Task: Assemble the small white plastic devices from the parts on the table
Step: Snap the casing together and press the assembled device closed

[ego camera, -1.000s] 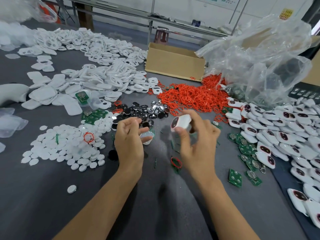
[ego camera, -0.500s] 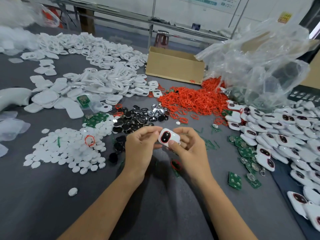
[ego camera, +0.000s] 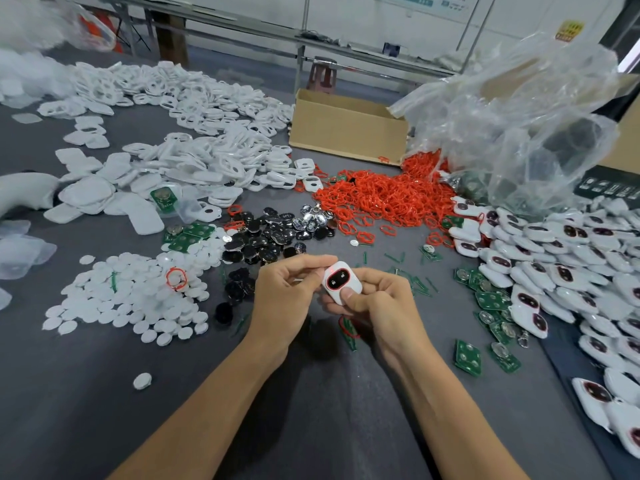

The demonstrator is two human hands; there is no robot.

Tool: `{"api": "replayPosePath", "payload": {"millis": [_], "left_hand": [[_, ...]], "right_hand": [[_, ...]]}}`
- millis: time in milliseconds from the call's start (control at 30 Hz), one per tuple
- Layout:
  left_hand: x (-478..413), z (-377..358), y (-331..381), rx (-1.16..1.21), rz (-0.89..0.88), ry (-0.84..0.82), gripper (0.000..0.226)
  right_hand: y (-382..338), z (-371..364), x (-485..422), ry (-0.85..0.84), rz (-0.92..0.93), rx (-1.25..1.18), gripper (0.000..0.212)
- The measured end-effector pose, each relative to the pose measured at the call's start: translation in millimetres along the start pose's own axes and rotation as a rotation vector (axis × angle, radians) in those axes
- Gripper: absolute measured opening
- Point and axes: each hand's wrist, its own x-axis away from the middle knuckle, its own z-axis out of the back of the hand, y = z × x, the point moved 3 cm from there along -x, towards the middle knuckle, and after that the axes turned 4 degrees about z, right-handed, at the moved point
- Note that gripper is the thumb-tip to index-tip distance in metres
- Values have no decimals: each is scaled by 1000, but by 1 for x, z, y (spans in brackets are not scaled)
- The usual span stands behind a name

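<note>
Device position: I am seeing the white device (ego camera: 341, 282) held up off the tabletop (ego camera: 104, 393), between both grips and near the centre of view. Its face is pointing up, and a dark oval window with a red rim is showing.
Left grip: the left grip (ego camera: 287, 296) is pinching the device's upper-left edge with thumb and forefinger. The other fingers are curling under the palm.
Right grip: the right grip (ego camera: 381, 306) is grasping the lower half, with the thumb pressing on the white face and the fingers wrapping underneath.
Step, my reading: I am judging that the halves are being squeezed together, or the seam checked. I cannot tell whether the shell is fully closed.
Handling, my reading: I am expecting a light, stiff plastic shell with a smooth, slightly slippery face. The red rim is probably a soft ring that could pinch out of its seat.
Hold points: I am favouring the white edges and the back, and keeping pressure off the dark window.
Parts in reach: black button pads (ego camera: 273, 233) are lying just beyond the grips. A red ring heap (ego camera: 384, 195) is lying farther back, white discs (ego camera: 131, 292) to the left and green circuit boards (ego camera: 467, 356) to the right.
Output pile: finished devices (ego camera: 571, 258) are stacking up at far right.
</note>
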Motion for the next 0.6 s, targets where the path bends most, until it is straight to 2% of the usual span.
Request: {"api": "replayPosePath", "payload": {"millis": [600], "left_hand": [[-3, 2, -1, 88, 10, 37, 30]], "right_hand": [[0, -1, 1, -56, -13, -43, 25]]}}
